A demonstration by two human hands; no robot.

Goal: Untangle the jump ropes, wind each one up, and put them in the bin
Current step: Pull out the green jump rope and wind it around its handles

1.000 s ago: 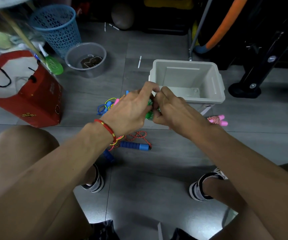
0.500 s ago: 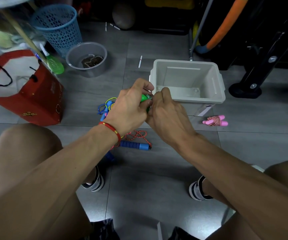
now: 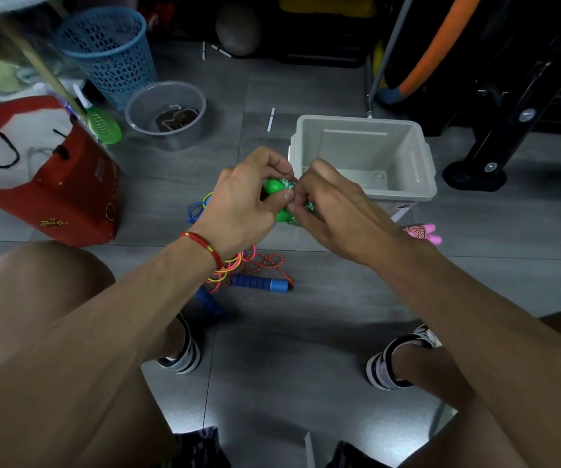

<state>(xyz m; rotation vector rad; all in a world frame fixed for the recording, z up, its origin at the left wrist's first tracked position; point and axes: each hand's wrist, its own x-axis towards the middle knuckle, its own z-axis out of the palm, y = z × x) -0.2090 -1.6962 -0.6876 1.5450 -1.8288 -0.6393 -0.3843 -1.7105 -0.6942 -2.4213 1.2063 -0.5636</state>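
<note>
- A grey tiled floor (image 3: 306, 349) fills the view, seen from above by a person squatting, with bare knees at the lower left and lower right.
- A red bag (image 3: 46, 184) stands at the left, with black cord handles.
- A grey bin (image 3: 421, 170) sits open on the floor, just beyond the hands, right of centre.
- A blue basket (image 3: 110, 52) stands at the far left, with a round grey tub (image 3: 167, 130) just in front of it.
- The left hand (image 3: 242, 204) and right hand (image 3: 333, 211) meet in the middle, fingers touching; both are curled round a green rope (image 3: 277, 190), a wound bundle with green handles and green-and-white cord, held above the floor just in front of the bin.
- A tangle (image 3: 238, 265) of pink, orange and yellow cords lies on the floor under the left wrist, with two blue handles (image 3: 259, 283) beside it.
- A pink rope (image 3: 422, 231), wound up, lies on the floor beside the bin, partly hidden behind the right wrist.
- A red bracelet (image 3: 205, 246) circles the left wrist.
</note>
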